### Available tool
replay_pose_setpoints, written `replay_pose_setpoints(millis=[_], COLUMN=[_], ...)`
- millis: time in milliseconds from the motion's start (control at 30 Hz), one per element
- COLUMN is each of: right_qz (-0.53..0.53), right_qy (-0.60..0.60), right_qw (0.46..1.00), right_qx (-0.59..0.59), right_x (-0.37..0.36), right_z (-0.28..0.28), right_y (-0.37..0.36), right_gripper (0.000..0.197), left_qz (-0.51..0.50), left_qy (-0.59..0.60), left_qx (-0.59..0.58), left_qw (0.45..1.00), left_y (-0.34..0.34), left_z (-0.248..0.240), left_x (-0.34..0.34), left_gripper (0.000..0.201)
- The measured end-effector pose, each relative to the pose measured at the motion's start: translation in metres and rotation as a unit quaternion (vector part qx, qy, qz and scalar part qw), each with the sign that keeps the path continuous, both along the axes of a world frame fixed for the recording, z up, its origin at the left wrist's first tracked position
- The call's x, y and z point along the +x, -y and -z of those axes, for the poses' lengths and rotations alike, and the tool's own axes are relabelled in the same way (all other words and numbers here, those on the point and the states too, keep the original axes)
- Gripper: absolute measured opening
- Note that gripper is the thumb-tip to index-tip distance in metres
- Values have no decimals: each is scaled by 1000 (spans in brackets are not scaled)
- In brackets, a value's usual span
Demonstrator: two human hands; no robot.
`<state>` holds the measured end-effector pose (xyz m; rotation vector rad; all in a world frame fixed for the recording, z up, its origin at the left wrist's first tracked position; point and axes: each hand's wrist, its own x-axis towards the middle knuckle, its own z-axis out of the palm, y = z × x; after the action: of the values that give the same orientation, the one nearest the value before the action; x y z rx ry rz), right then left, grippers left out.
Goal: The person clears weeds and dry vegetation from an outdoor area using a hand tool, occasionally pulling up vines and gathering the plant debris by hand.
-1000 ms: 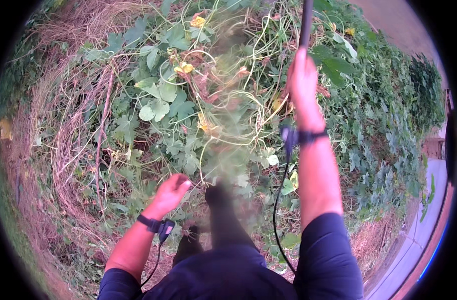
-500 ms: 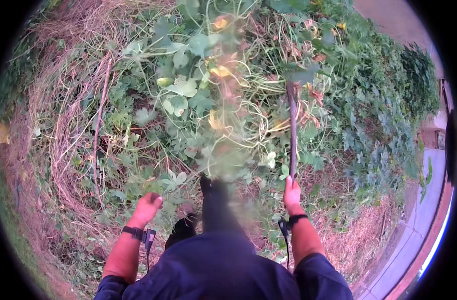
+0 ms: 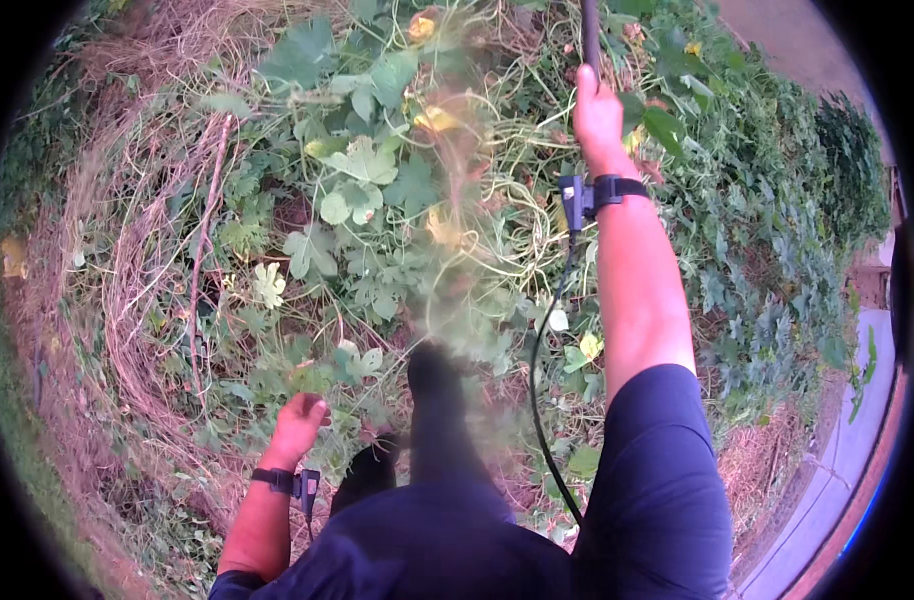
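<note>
My right hand (image 3: 599,108) is stretched far forward and wrapped around a dark, slim stick-like handle (image 3: 590,35). The handle runs up past the top edge, so its far end is out of sight. Below it spreads a tangle of green vines (image 3: 522,215) with lobed leaves and pale stems. Low on the left, my left hand (image 3: 301,415) hangs over the leaves with its fingers curled in, and nothing shows in them. A yellow leaf (image 3: 437,119) lies among the vines ahead of me.
Dry brown vines (image 3: 127,290) are heaped on the left, with a reddish stem (image 3: 209,205) across them. Dense leafy growth (image 3: 747,240) covers the right side. A grey paved strip (image 3: 827,480) curves along the right edge. My dark-clad leg (image 3: 437,410) stands amid the plants.
My right arm has reached forward and up, carrying the handle with it until its far end left the view. My left hand has barely moved.
</note>
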<state>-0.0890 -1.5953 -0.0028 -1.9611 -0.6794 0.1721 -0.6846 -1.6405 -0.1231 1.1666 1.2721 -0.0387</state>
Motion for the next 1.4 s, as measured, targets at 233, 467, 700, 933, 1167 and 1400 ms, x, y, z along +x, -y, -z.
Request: replay_pose_setpoints(millis=[233, 467, 700, 933, 1167, 1400], right_qz=[137, 80, 75, 23, 87, 132], right_qy=[-131, -85, 65, -251, -303, -430], right_qw=[942, 946, 993, 963, 941, 887], right_qx=[-278, -303, -71, -90, -122, -104], right_x=[-188, -119, 25, -2, -163, -294], right_z=[205, 120, 45, 157, 139, 25], right_y=[323, 259, 14, 35, 249, 301], right_gripper=[54, 57, 63, 67, 42, 40], left_qz=[75, 44, 43, 10, 151, 109], left_qy=[-51, -54, -67, -61, -117, -58], left_qx=[-1, -16, -32, -37, 3, -9], left_qw=[996, 997, 996, 997, 982, 992], left_y=[12, -4, -3, 18, 13, -2], left_z=[-2, -17, -5, 29, 0, -14], left_x=[-30, 1, 14, -8, -26, -36], left_gripper=[28, 26, 26, 25, 27, 28])
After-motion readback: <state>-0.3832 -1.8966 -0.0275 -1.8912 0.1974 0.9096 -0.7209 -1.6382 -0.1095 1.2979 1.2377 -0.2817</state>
